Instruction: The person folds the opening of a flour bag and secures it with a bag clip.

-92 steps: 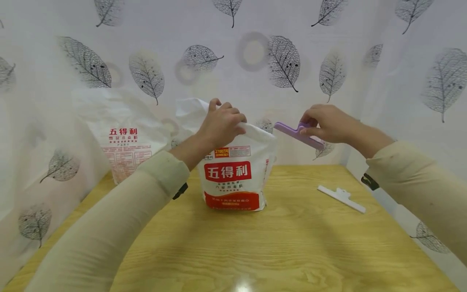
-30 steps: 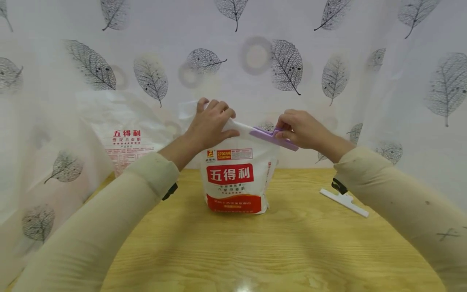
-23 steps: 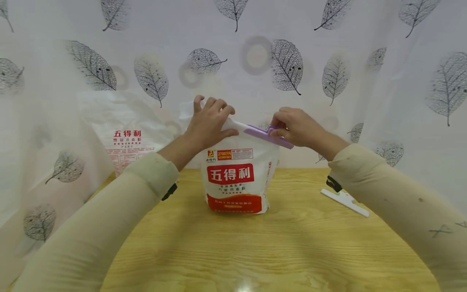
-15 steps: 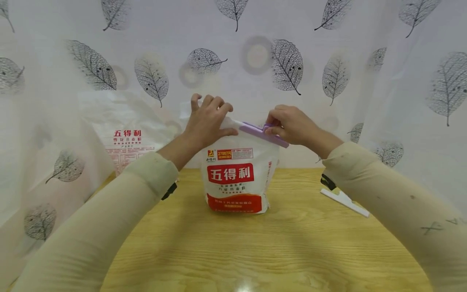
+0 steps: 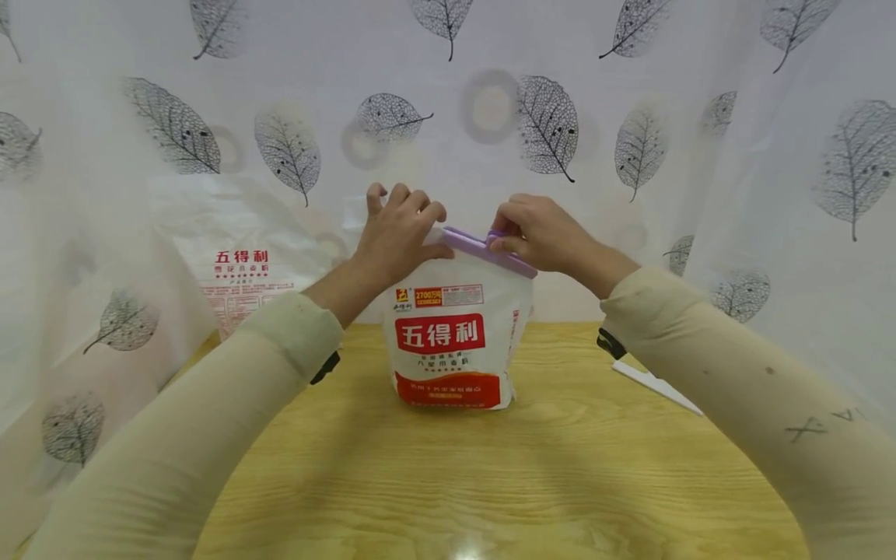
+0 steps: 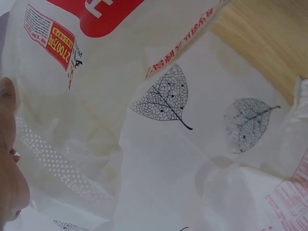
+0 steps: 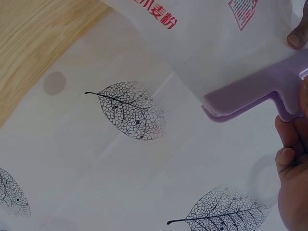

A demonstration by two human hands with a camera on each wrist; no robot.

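A white flour bag (image 5: 441, 334) with red print stands upright on the table in the head view. My left hand (image 5: 399, 233) grips its folded top edge, thumb in front and fingers over the back. Along the top's right part lies a purple bag clip (image 5: 483, 249), its left end right at my left thumb. My right hand (image 5: 535, 233) pinches the clip's handle. In the right wrist view the clip (image 7: 250, 94) sits across the bag's edge, its near end projecting past the corner. The left wrist view shows the bag's side (image 6: 86, 110) and part of my left hand (image 6: 9, 159).
A second white flour bag (image 5: 241, 264) stands at the back left, against the leaf-printed curtain (image 5: 448, 155). On the wooden table (image 5: 462, 467), a white bag clip (image 5: 658, 385) lies to the right, partly hidden behind my right sleeve.
My right hand has carried the purple clip leftward from the air beside the bag onto its top edge, then slid it along toward my left hand. The left hand has shifted slightly left.
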